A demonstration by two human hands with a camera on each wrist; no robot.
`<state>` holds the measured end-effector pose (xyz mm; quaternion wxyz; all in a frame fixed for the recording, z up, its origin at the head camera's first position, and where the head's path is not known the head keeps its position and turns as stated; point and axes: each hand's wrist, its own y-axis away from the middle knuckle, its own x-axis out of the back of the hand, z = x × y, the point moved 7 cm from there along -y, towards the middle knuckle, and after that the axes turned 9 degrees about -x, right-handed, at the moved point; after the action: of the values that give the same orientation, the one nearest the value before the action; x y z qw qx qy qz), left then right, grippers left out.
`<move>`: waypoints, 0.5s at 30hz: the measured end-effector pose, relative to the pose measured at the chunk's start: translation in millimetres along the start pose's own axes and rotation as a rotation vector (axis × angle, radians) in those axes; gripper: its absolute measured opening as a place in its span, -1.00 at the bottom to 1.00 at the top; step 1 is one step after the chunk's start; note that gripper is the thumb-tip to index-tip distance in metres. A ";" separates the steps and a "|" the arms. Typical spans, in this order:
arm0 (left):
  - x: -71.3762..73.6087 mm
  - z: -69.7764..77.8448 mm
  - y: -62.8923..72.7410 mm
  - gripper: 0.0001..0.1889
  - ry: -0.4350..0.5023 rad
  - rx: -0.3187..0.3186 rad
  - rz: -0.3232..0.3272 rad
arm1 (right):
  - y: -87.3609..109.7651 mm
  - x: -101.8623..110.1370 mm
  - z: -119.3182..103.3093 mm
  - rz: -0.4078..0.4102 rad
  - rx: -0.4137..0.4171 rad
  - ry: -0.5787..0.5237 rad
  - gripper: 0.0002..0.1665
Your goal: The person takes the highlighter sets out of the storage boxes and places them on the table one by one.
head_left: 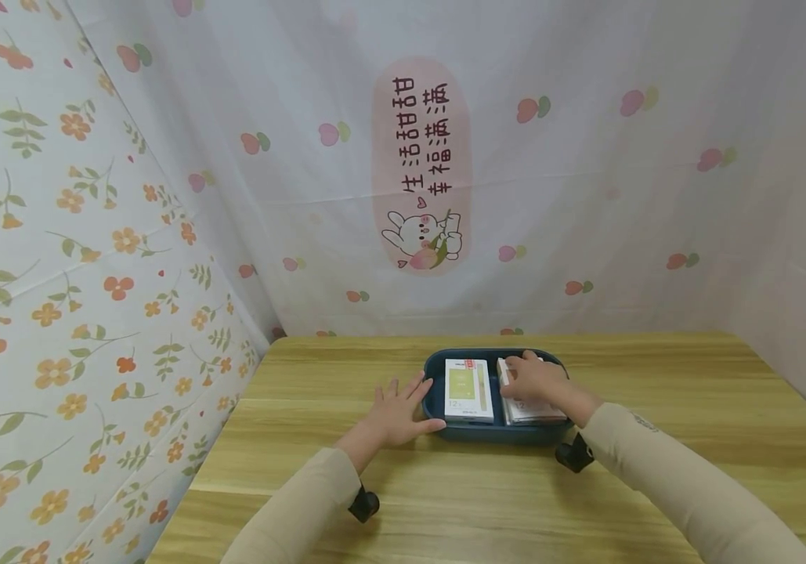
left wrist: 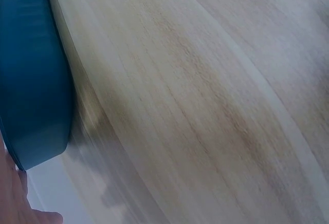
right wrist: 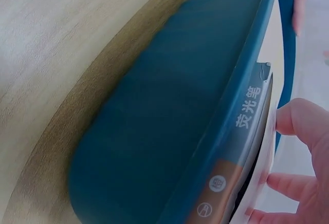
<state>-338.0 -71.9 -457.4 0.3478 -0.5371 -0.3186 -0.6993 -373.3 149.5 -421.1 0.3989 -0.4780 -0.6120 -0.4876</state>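
Clearly, everything turns on what lies straight below our right hand [head_left: 542,382]: the right-hand box [head_left: 524,413], in the right part of the blue basket [head_left: 508,433], with its pale upper face against our fingertips. We keep those fingers apart and slightly bent, not clenched, and from the right wrist we see their tips touching that face above a grey-and-orange side [right wrist: 239,126]. A dark gap shows between side and pale face; whether that is one box or a stack, we cannot tell. Our hand hides much of it, so its long axis stays uncertain

Our left hand [head_left: 397,417] is the farther one, at the basket's left end, fingers spread and holding nothing, some tips at the rim. Between our hands lies the green-labelled box [head_left: 468,392], flat in the basket, its long axis pointing away from us, across the basket's own left-to-right length. The basket sits on the wooden table [head_left: 445,501], its long side facing us
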 end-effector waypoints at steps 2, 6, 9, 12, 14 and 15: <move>-0.6 -0.1 0.0 -0.09 -0.001 0.001 0.000 | 0.4 -0.6 -0.3 -0.004 0.002 -0.007 -0.18; -2.2 -0.5 -0.4 -0.10 0.002 0.000 -0.001 | 3.5 4.2 -2.4 0.022 0.011 -0.015 -0.18; -2.3 -0.3 -0.8 -0.10 0.002 -0.003 -0.001 | 7.5 11.8 -4.4 0.048 0.025 -0.037 -0.18; -0.9 0.7 -0.4 -0.11 0.000 -0.006 0.002 | 11.2 19.7 -4.8 0.060 0.033 -0.061 -0.18; 0.3 1.3 -0.2 -0.11 0.002 -0.005 0.003 | 13.7 24.0 -3.9 0.056 0.035 -0.075 -0.17; 0.9 1.5 0.0 -0.10 0.001 -0.004 0.002 | 15.2 26.3 -3.3 0.056 0.034 -0.076 -0.16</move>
<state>-337.3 -70.8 -456.2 0.3476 -0.5379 -0.3163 -0.6999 -364.4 152.5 -392.1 0.3968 -0.5066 -0.6212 -0.4473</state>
